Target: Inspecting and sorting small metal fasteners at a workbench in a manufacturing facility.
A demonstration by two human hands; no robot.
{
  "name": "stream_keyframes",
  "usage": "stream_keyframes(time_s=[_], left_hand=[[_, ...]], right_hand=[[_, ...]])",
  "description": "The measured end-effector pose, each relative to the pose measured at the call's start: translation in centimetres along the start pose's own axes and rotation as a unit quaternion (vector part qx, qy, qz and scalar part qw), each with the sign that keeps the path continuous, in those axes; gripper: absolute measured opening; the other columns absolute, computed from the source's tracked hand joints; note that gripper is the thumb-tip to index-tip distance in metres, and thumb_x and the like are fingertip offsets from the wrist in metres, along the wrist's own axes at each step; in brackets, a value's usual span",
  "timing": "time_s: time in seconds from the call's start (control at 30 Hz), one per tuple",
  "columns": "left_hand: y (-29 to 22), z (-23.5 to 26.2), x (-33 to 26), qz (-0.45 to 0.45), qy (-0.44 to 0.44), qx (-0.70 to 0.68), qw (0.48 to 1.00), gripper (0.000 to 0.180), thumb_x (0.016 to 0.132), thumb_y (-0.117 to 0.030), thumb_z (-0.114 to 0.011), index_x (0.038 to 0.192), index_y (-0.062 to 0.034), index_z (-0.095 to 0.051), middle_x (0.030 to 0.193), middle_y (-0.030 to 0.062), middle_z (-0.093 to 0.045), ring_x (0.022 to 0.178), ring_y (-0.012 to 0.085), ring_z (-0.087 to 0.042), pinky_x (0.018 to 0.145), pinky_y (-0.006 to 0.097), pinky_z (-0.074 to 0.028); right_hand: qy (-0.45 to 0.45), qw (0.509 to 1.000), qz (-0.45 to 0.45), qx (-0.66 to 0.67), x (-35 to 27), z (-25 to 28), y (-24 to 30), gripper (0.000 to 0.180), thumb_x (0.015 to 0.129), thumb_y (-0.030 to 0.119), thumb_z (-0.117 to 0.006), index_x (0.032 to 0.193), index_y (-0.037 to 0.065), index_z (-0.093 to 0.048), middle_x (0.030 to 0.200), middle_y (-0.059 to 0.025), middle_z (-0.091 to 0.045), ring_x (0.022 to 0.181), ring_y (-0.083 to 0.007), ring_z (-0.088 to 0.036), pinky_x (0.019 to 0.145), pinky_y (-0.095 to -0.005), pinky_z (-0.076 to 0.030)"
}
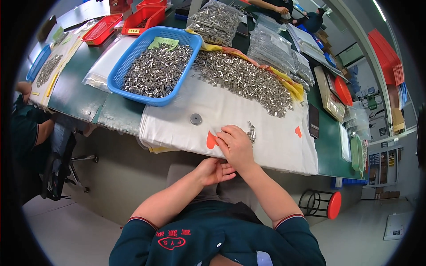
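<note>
Silvery little metal sleeves [251, 132] lie in a short row on the white cloth [266, 142], just beyond the fingertips of the right hand [236, 146]. That hand rests palm down at the cloth's near edge with its fingers curled under; whether they pinch anything cannot be told. The left hand [214, 171] sits just below and to the left of it, off the counter's edge, fingers loosely bent and touching the right wrist; what it holds, if anything, is hidden.

Left of the right hand, an orange heart print [212, 140] shows on the cloth, and a little farther out a round grey metal disc [196, 119] lies flat. Beyond the hands, well apart, a broad heap of metal sleeves [244, 80] spreads across the cloth's far part, over a yellow sheet [296, 88]. To its left a blue plastic basket [120, 80] holds more of the same parts with a green slip [163, 43] on top. Farther back stand red trays [144, 20] and clear bags of parts [217, 20] on the green counter [330, 150]. At far left another person's arm [42, 131] shows, and below the counter at right stands a red-topped stool [333, 205].
</note>
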State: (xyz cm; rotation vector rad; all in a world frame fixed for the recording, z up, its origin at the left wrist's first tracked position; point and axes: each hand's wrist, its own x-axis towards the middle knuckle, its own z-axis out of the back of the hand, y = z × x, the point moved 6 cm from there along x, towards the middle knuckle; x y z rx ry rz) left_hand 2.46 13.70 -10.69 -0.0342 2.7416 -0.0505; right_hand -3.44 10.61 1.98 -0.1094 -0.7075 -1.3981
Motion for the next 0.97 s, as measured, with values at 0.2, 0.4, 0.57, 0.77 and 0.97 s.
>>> stream_keyframes(time_s=[0.2,0.4,0.57,0.77,0.97], left_hand=[[0.3,-0.6,0.9,0.008,-0.007,-0.014,1.000,0.034,0.094,-0.030,-0.027,0.106,-0.0045,-0.046,0.099,0.0116,-0.057,0.091,0.0233,-0.058,0.081,0.038,-0.048],[0.1,0.3,0.8,0.027,-0.011,-0.034,0.999,0.033,0.093,-0.028,-0.032,0.099,-0.0009,-0.050,0.090,0.0095,-0.057,0.090,0.0235,-0.058,0.080,0.042,-0.048],[-0.1,0.3,1.0,0.033,-0.006,-0.039,0.999,0.035,0.093,-0.031,-0.032,0.103,-0.0017,-0.048,0.092,0.0100,-0.056,0.088,0.0237,-0.058,0.081,0.042,-0.048],[-0.2,-1.9,0.6,0.042,0.032,-0.008,0.999,0.041,0.092,-0.042,-0.031,0.114,-0.0101,-0.045,0.109,0.0075,-0.054,0.096,0.0224,-0.057,0.078,0.041,-0.050],[0.1,-1.4,1.1,0.005,0.054,-0.048,0.997,0.045,0.091,-0.045,-0.030,0.120,-0.0121,-0.041,0.117,0.0063,-0.049,0.103,0.0216,-0.053,0.079,0.039,-0.050]], right_hand=[[0.029,0.999,-0.033,0.015,-0.8,0.2,-0.4,0.013,0.070,0.007,-0.061,0.082,0.002,-0.060,0.086,-0.0107,-0.057,0.084,-0.0279,-0.055,0.073,-0.0357,-0.045],[-0.018,0.986,-0.147,0.083,1.0,5.4,-2.7,0.017,0.073,0.009,-0.061,0.087,0.001,-0.060,0.095,-0.0118,-0.058,0.089,-0.0278,-0.055,0.077,-0.0351,-0.044],[0.087,0.961,-0.241,0.108,0.3,3.4,-3.6,0.022,0.073,0.014,-0.062,0.092,0.001,-0.060,0.099,-0.0132,-0.057,0.092,-0.0297,-0.053,0.080,-0.0371,-0.043],[0.007,0.996,-0.080,-0.037,-1.3,0.0,0.2,0.020,0.070,0.011,-0.063,0.087,0.000,-0.060,0.093,-0.0137,-0.055,0.090,-0.0298,-0.052,0.078,-0.0366,-0.042],[-0.020,0.995,-0.095,0.006,-2.9,0.0,0.2,0.018,0.070,0.009,-0.063,0.087,0.003,-0.062,0.093,-0.0132,-0.056,0.091,-0.0299,-0.052,0.080,-0.0366,-0.042]])
